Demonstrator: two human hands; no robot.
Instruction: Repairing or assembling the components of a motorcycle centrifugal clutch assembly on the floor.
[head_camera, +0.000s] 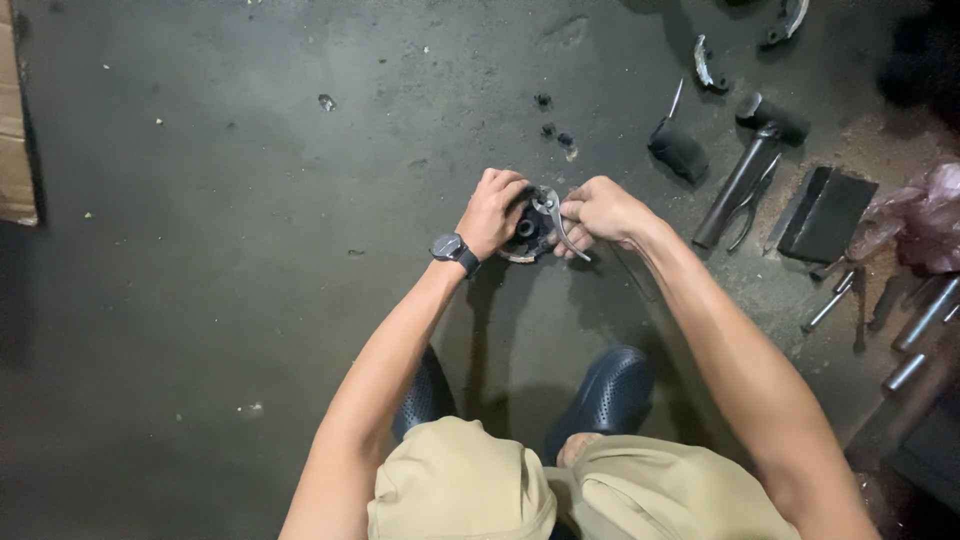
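Note:
A round dark metal part (527, 238), like a brake hub plate, is held over the dark floor in front of me. My left hand (493, 211), with a black wristwatch on the wrist, grips its left side. My right hand (598, 212) pinches a curved silver lever (553, 217) that sits on the part's right side. Both hands meet around the part, and my fingers hide much of it.
Tools lie on the floor at the right: a black hammer (750, 160), pliers (752, 203), a flat black block (828, 213), curved brake shoes (708, 64), several metal rods (925, 315) and a pink plastic bag (925, 215). Cardboard (14, 120) is at the left edge. My dark clogs (608, 392) stand below.

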